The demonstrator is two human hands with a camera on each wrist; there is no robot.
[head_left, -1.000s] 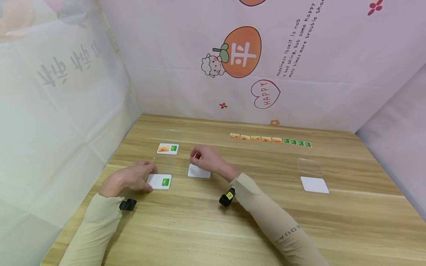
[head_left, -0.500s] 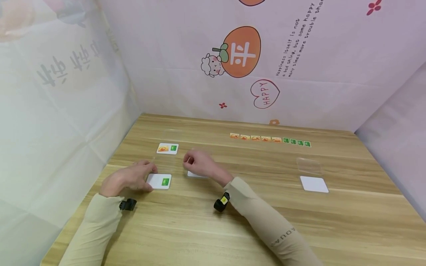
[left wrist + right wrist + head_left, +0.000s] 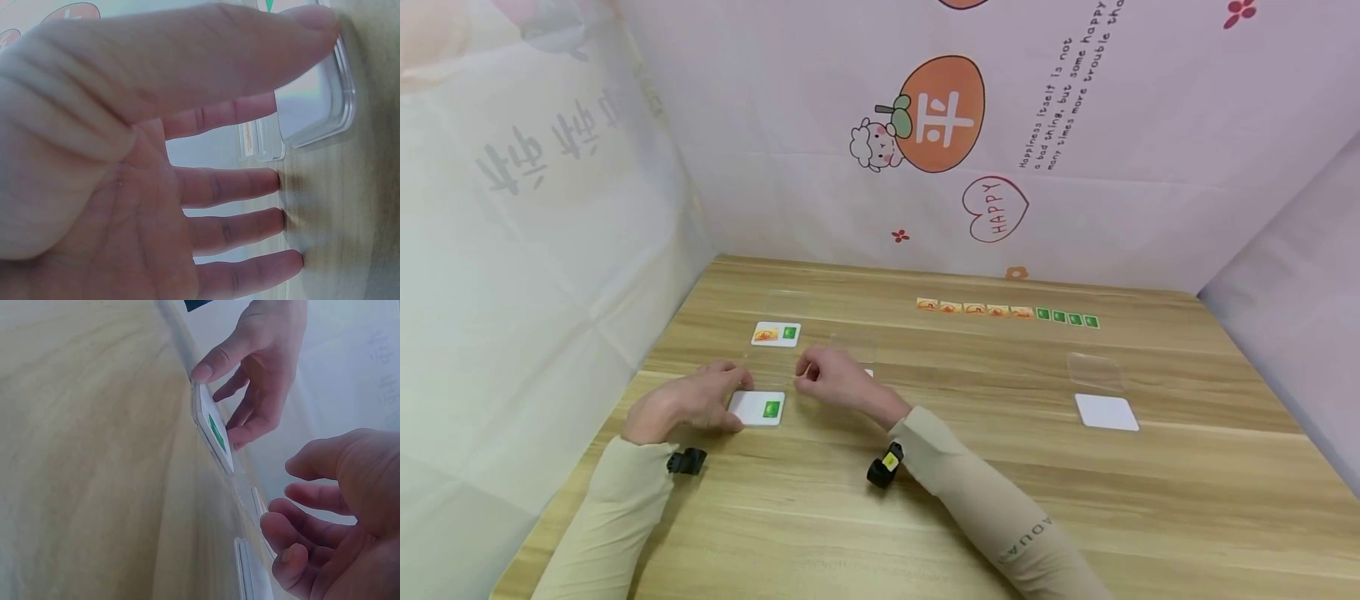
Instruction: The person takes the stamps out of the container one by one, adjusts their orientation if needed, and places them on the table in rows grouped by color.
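Observation:
My left hand [image 3: 688, 402] steadies a clear-cased white card [image 3: 748, 407] with a small green picture [image 3: 772, 409] at its right end. The left wrist view has my thumb [image 3: 315, 19] on the case's near edge; other fingertips reach the table beyond. My right hand [image 3: 838, 382] hovers just right of this case, its thumb and fingers bent toward each other. In the right wrist view its thumb [image 3: 312, 459] and forefinger [image 3: 317, 495] are close together with a narrow gap; I cannot tell if a thin slip is between them. It covers most of a second white card [image 3: 869, 372].
Behind lies a white card with orange and green pictures [image 3: 776, 334]. A row of orange slips [image 3: 974, 309] and green slips [image 3: 1067, 317] runs along the back. At right is a blank white card [image 3: 1107, 412] with its raised clear lid [image 3: 1097, 372].
My right hand has moved left and slightly toward me, from over the middle white card to beside the case with the green picture. My left hand has stayed in place.

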